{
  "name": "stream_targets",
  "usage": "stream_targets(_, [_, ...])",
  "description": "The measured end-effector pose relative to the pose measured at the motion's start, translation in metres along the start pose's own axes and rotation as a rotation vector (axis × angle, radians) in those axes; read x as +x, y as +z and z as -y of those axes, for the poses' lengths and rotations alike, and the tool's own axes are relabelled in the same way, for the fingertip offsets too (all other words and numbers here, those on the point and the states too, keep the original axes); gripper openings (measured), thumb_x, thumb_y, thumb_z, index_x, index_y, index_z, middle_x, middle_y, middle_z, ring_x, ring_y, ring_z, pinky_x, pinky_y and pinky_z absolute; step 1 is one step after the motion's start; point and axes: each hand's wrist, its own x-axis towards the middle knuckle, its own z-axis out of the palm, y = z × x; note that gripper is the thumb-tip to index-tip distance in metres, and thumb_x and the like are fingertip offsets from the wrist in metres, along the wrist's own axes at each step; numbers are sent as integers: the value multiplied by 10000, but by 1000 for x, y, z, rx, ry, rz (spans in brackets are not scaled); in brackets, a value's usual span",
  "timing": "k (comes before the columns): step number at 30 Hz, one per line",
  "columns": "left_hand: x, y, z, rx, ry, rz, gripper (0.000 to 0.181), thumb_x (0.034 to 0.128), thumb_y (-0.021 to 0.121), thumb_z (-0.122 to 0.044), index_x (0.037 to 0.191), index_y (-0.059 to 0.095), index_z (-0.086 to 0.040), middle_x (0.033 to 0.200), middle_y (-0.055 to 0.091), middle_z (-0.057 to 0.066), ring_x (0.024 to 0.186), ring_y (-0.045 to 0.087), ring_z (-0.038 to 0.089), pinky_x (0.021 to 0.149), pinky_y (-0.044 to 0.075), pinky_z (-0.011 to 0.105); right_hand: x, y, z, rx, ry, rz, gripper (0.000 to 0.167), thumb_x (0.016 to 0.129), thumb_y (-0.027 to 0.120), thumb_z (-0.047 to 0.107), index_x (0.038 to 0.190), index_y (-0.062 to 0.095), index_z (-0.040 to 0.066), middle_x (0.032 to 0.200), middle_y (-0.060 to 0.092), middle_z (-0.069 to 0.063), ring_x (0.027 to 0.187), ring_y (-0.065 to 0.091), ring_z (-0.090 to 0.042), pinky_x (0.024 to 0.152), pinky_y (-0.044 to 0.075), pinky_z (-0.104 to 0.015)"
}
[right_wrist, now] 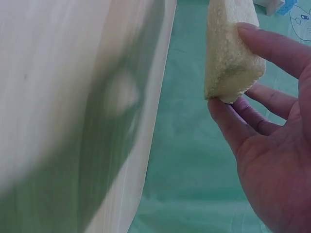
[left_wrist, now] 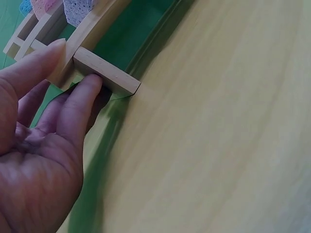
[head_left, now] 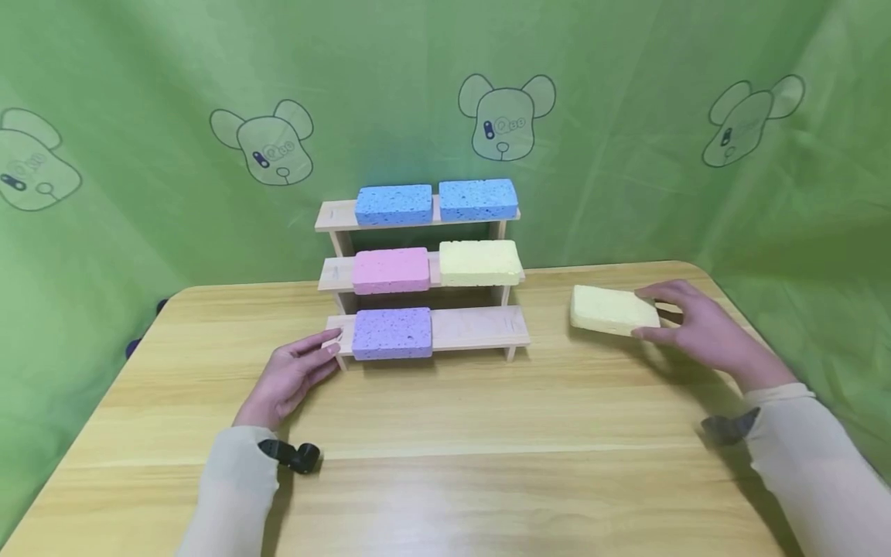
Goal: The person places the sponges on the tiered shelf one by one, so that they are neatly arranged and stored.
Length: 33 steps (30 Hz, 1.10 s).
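Observation:
A three-tier wooden rack (head_left: 473, 331) stands on the table. My left hand (head_left: 288, 379) holds the left end of its lowest tier; in the left wrist view the thumb lies along the board and the fingers touch the end leg (left_wrist: 104, 72). A purple sponge (head_left: 392, 334) lies on the left of that tier. The middle tier carries a pink sponge (head_left: 390, 271) and a yellow sponge (head_left: 479, 263). Off to the right, my right hand (head_left: 706, 333) pinches another yellow sponge (right_wrist: 233, 53) by one end, above the table.
Two blue sponges (head_left: 394, 205) sit side by side on the top tier. A green curtain (head_left: 390, 77) with bear-head prints hangs behind the wooden table (head_left: 452, 480) and along its sides. A black wrist strap (head_left: 295, 456) circles the left sleeve.

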Motion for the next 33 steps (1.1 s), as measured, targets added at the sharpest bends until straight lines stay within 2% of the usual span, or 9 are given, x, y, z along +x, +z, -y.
stream_targets(5, [-1,-1,1,6,0,-1,485,918,643,39,1376,483,62,1512,343,201,1099,622,179,995,488,332,-2,3,2,1,-13,1,682,810,828,204,1351,509,-60,1336,421,-273,1201,413,-504,971,352,-702])
stream_targets(14, [1,-1,3,8,4,11,482,920,646,28,1375,489,61,1514,334,199,1097,623,180,997,486,337,-9,9,15,17,-32,15,666,808,828,194,1349,515,-36,1347,418,-237,1217,419,-485,973,377,-647])
stream_targets(17, [1,-1,2,6,3,9,474,922,644,26,1372,496,54,1514,334,199,1095,623,181,997,486,337,-11,11,20,22,-50,8,654,809,829,196,1344,526,-26,1340,431,-219,1217,428,-464,978,384,-620])
stream_targets(18, [1,-1,2,5,4,7,469,922,644,26,1369,503,51,1513,336,198,1093,623,178,996,487,338,-11,12,21,23,-57,5,649,809,829,195,1344,531,-20,1337,437,-211,1217,432,-452,1007,403,-558])
stream_targets(21, [0,-1,1,-2,6,4,442,919,648,29,1347,537,34,1513,338,198,1085,628,176,994,489,338,-12,14,25,34,-72,-2,643,808,829,185,1343,533,-16,1329,442,-202,1216,433,-443,1016,406,-515])
stream_targets(24, [-1,-1,0,-6,6,0,420,917,650,33,1327,562,28,1506,347,198,1076,633,174,990,491,338,-13,15,27,43,-80,-1,639,811,825,166,1344,528,-22,1326,436,-206,1215,431,-451,1015,399,-517])
stream_targets(26, [-1,0,0,-4,4,0,418,916,653,31,1324,566,30,1500,352,200,1075,633,173,990,491,336,-15,16,29,46,-83,2,642,813,822,158,1349,521,-30,1329,431,-210,1216,428,-459,988,379,-578])
stream_targets(33, [0,-1,0,6,4,2,454,914,662,19,1347,531,51,1491,357,212,1081,632,184,992,489,331,-17,19,38,55,-97,-2,662,812,825,176,1367,518,-13,1343,431,-193,1229,426,-464,988,366,-613])
